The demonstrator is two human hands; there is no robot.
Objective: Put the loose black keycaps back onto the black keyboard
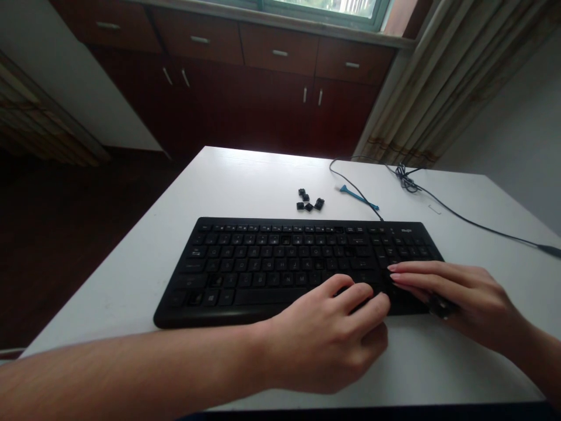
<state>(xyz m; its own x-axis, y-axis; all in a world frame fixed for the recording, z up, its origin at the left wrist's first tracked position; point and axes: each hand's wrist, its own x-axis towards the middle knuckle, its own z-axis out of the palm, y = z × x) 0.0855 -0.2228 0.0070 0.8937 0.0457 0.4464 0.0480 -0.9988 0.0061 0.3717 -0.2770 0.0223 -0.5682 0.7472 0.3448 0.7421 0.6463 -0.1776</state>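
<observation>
Room with a white bench (245, 181) set before a dark wood cabinet (245, 111), a window (324, 7) above it and a patterned curtain (460, 76) to the right. On the bench lies a black computer keyboard (280, 263), with both hands over its right half. The left hand (328, 333) sits over the right-centre keys, its fingers (359, 295) curled down onto them; whether this grip pinches a keycap or only presses cannot be told from this view. The right hand (460, 298) lies over the number pad, its fingers (416, 275) stretched left and nearly flat, so that grip appears open, with a dark object (442, 306) against the palm, too shadowed to identify. Beyond the keyboard's far edge lies a small cluster of loose black keycaps (309, 200), with a slim blue tool (359, 197) to their right, just beside a black cable (350, 181). The cable runs from the keyboard's far edge to a tangled coil (407, 178), and a further run trails off the bench at right. Risks, as judged: a tug on the cable could drag the blue tool or knock the keycaps apart; the dark object could slip from the palm; any keycap dropped off the left side would be hard to spot on the dark floor (65, 234). Nothing lies between the hands and the keys.
</observation>
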